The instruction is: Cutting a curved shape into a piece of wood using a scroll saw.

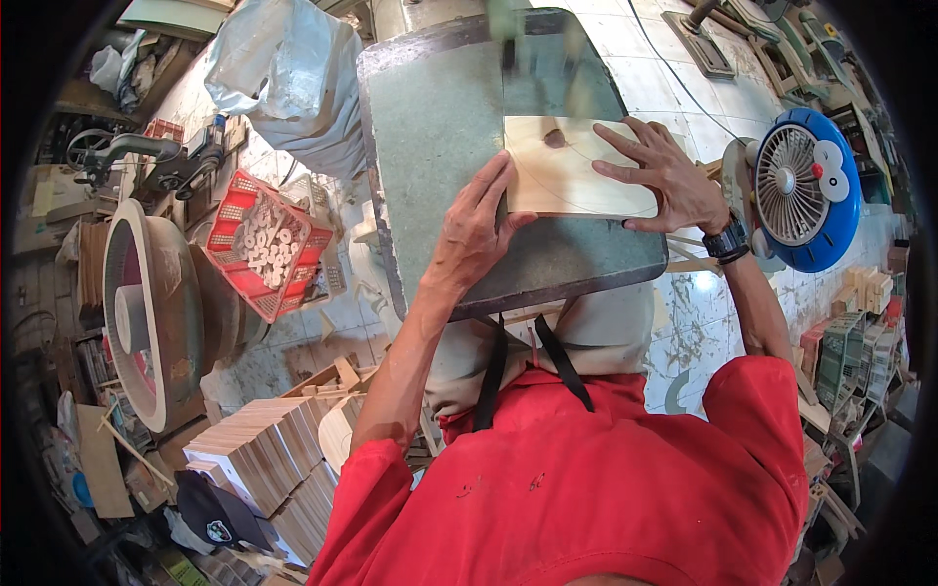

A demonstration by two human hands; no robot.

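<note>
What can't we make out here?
Head view:
Narrow green machine part: blurred, cut off by the top edge.
Upper-right corner of the pale rectangular wooden board: covered by the right hand.
Whatever is under the crumpled silvery-grey plastic cover: hidden by it.

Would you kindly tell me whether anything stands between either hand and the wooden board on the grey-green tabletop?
Nothing visible does. The left hand is right at the left end of the wooden board, and the right hand is spread over its right end, with no other thing between.
</note>
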